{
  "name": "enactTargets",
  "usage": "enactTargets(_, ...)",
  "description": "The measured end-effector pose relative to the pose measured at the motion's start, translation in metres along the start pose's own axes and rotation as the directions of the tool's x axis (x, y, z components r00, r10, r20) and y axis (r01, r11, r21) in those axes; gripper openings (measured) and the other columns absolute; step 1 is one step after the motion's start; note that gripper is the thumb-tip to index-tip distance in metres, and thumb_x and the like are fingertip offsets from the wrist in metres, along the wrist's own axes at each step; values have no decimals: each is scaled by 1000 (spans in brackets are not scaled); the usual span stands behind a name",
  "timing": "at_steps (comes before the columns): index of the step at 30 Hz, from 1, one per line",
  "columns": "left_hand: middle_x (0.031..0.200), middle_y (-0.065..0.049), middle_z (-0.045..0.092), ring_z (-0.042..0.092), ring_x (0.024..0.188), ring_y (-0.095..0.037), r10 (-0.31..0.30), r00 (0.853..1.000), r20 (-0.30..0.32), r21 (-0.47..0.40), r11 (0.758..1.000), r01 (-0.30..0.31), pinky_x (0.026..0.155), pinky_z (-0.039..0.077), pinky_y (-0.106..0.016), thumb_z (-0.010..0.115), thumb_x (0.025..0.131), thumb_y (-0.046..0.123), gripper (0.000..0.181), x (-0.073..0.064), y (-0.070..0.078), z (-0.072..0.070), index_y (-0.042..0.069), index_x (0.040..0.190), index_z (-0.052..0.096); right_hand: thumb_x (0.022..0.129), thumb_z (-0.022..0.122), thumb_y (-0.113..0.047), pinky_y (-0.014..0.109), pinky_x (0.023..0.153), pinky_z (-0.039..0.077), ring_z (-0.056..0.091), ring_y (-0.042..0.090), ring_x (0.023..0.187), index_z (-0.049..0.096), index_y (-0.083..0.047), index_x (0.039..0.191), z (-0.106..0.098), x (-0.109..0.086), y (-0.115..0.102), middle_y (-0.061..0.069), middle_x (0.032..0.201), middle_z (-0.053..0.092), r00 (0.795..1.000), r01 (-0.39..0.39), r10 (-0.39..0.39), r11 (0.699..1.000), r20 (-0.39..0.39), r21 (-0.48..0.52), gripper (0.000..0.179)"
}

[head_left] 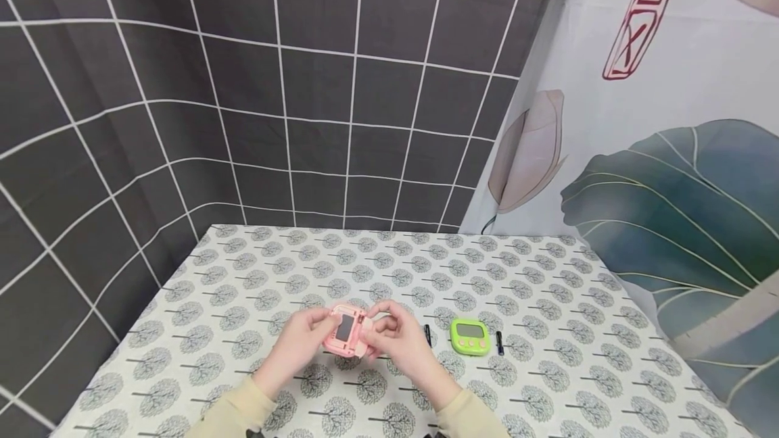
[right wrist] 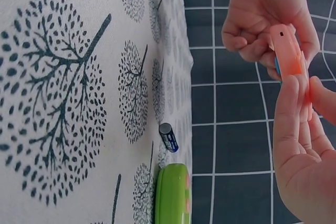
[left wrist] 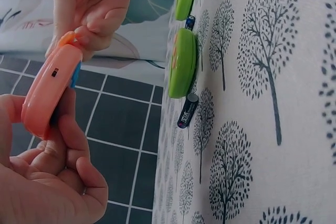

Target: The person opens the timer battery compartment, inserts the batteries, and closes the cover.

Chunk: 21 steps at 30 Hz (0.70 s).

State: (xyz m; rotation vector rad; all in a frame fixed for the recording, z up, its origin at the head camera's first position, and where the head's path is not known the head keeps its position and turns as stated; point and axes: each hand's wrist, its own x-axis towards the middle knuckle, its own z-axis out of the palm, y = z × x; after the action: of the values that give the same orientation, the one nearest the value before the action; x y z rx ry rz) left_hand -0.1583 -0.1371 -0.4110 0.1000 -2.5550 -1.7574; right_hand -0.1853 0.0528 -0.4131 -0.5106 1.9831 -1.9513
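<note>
Both hands hold a small pink digital timer (head_left: 345,328) with a grey screen, lifted above the table. My left hand (head_left: 297,345) pinches its left side, thumb on the front face and fingers behind. At its right side, my right hand (head_left: 403,342) pinches the edge between thumb and fingers, where a pink tab (left wrist: 67,38) juts out. A small blue part (left wrist: 75,75) shows on the timer's other face in the left wrist view. The right fingers hide part of that edge.
A green timer (head_left: 470,337) lies on the table to the right of the hands. One dark battery (head_left: 500,343) lies at its right, another battery (head_left: 427,335) at its left. The tree-print cloth (head_left: 341,418) covers the table, and a dark grid curtain (head_left: 316,127) hangs behind.
</note>
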Motion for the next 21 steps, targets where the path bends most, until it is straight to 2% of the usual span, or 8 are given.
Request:
enactTargets(4,81,-5,68,58,70,-14,3,1000,-11,19,1000,-2,72,52,-36,56,92,15,23,0,-2,-1,-1,105,67,81,69,0,31,61,57,63,12,60,52,4,108,-1,0,2,6,76,64,1000,-22,22,1000,2,-1,32)
enactTargets(8,88,-4,70,60,87,-13,-5,1000,-29,44,999,6,90,47,-46,57,92,19,24,1,-5,-2,2,104,68,81,69,1,37,60,57,62,12,57,53,5,106,-2,-1,5,8,75,65,999,-19,20,1000,26,-25,30)
enactTargets(15,89,-6,70,60,91,-15,-21,999,-35,39,999,22,93,44,-50,58,92,21,25,2,-7,-2,3,105,68,82,68,1,35,56,57,61,13,55,55,3,104,-2,-2,11,13,75,66,996,-6,13,997,86,-82,26)
enactTargets(21,99,-9,71,61,104,-25,-18,999,-48,39,999,20,97,41,-54,59,91,22,27,2,-9,-2,2,107,68,83,66,1,30,57,57,61,13,57,57,-1,102,-2,-3,15,9,74,65,990,-19,37,991,134,-134,21)
